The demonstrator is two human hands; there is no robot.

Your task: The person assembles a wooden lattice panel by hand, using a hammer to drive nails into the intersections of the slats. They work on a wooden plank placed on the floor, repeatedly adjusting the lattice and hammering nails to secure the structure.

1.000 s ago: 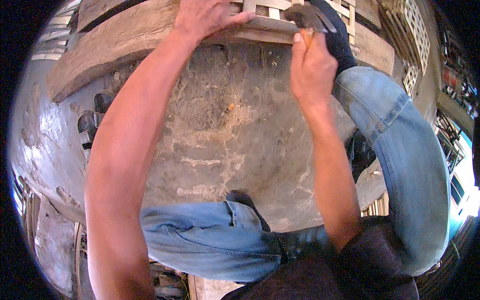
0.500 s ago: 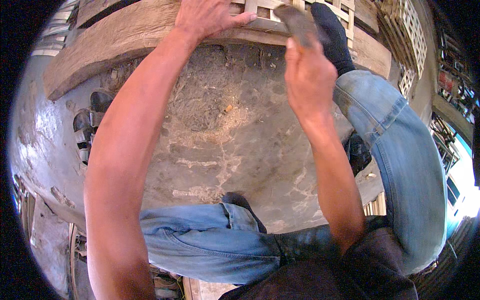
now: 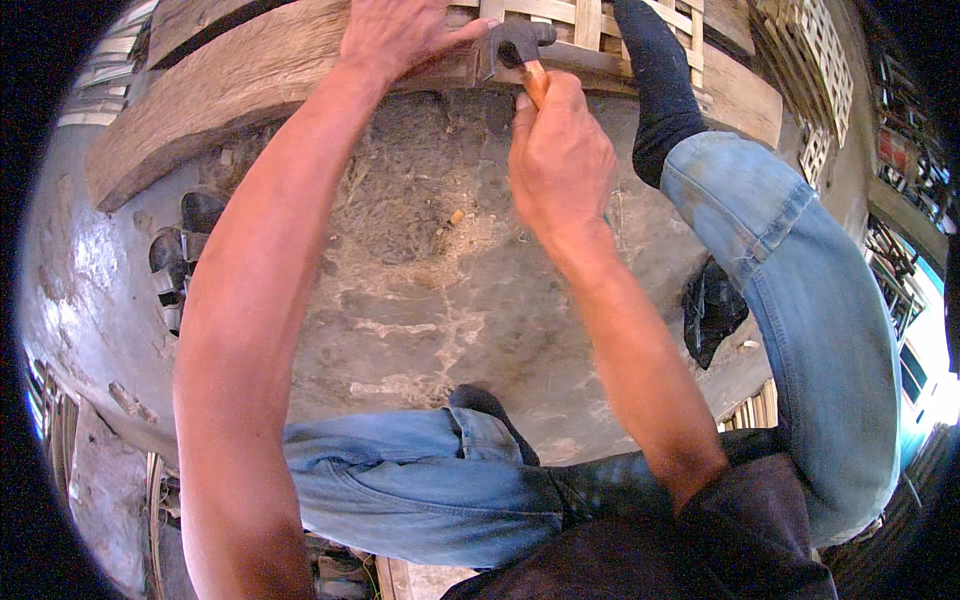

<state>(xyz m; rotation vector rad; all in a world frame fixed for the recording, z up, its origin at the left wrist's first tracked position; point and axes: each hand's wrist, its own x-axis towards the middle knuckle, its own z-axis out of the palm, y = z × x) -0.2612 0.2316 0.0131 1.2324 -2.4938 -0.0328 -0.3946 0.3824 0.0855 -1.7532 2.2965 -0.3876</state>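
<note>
My right hand [image 3: 565,155] is wrapped round the orange-brown handle of a hammer [image 3: 535,82]. The dark metal hammer head lies at the front edge of a woven panel of pale flat strips [image 3: 590,20], beside my left thumb. At the top edge, my left hand [image 3: 400,35] rests on the panel's edge with the thumb stretched out; its fingertips are cut off by the frame. A thin wooden batten [image 3: 590,60] runs along the panel's front edge. My foot in a black sock [image 3: 655,70] presses on the panel at the right.
Thick wooden planks [image 3: 230,90] lie beneath the panel. A pair of dark sandals [image 3: 175,255] sits on the concrete floor [image 3: 400,320] at the left. A black object [image 3: 712,310] lies by my right leg. Woven panels [image 3: 810,70] lean at the far right.
My right hand has swung the hammer left and down, from near my foot to beside my left thumb. The left hand has shifted slightly left.
</note>
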